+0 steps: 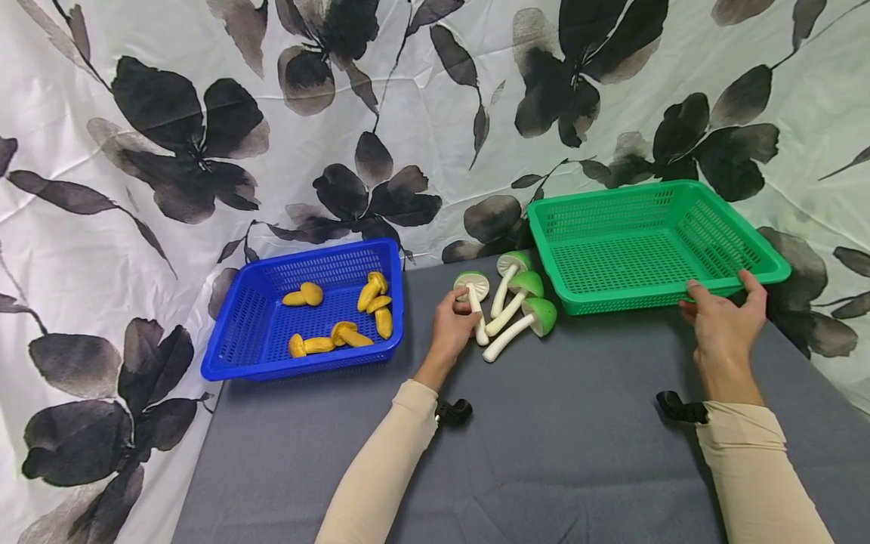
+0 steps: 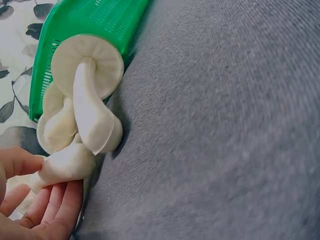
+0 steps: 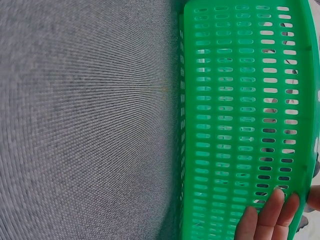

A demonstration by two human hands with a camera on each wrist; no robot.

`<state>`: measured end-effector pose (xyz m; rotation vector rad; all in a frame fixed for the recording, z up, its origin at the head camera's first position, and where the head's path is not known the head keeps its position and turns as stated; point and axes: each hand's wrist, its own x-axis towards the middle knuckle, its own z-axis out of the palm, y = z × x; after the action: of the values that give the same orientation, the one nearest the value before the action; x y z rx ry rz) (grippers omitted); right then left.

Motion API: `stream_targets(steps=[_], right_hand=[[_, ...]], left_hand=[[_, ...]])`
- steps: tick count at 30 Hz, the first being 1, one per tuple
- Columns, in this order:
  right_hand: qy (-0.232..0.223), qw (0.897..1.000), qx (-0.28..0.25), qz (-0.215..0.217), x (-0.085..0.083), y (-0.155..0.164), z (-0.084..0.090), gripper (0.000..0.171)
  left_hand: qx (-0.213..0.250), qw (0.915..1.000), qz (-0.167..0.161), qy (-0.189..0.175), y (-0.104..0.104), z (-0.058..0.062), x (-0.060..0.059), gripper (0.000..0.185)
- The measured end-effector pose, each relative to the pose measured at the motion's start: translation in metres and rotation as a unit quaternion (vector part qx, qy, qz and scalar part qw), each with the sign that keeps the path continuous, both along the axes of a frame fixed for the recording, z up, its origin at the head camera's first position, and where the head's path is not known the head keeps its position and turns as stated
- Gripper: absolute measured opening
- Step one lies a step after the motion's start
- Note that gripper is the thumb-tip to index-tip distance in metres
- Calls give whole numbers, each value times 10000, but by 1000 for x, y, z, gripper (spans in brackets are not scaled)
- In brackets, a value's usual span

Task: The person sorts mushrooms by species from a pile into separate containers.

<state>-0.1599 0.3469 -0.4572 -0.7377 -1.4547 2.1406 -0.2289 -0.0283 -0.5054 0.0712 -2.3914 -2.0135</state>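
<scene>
Head view showed a grey table (image 1: pixel 544 468) set against a flower-printed cloth backdrop (image 1: pixel 170 151). Left hand (image 1: pixel 454 326) lay at a cluster of four green-capped toy mushrooms (image 1: pixel 519 302), which sat on the table just beside the near left corner of the green basket (image 1: pixel 652 242). Its fingers (image 2: pixel 52 202) were curled round the white stem of the leftmost mushroom (image 1: pixel 474 298); left wrist view confirmed the pinch, thumb over the stem and fingers under it, with the other stems piled touching one another against the basket wall. Right hand (image 1: pixel 726 321) held the near rim of the green basket toward its right corner, fingers over the front wall and thumb apparently hooked on the rim, though the right wrist view caught only fingertips (image 3: pixel 272 215) pressed on the mesh. Green basket stood on the table with nothing in it. Blue basket (image 1: pixel 309 313) sat well apart at the table's left, holding several yellow toy mushrooms (image 1: pixel 370 298) lying loose on its floor.
</scene>
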Motion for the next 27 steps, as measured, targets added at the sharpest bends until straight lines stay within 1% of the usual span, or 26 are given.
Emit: stream_targets(steps=[8, 14, 17, 27], right_hand=[[23, 10000, -87, 6, 0, 0, 2, 88], [56, 10000, -63, 5, 0, 1, 1, 88], [86, 10000, -40, 14, -1, 2, -1, 88], [25, 10000, 30, -8, -2, 4, -4, 91]], left_hand=[[394, 9992, -18, 113, -5, 3, -3, 55], [783, 9967, -130, 143, -9, 10, -2, 55], [900, 9956, -197, 167, -11, 15, -2, 55], [1187, 9898, -596, 511, -12, 30, -6, 57]])
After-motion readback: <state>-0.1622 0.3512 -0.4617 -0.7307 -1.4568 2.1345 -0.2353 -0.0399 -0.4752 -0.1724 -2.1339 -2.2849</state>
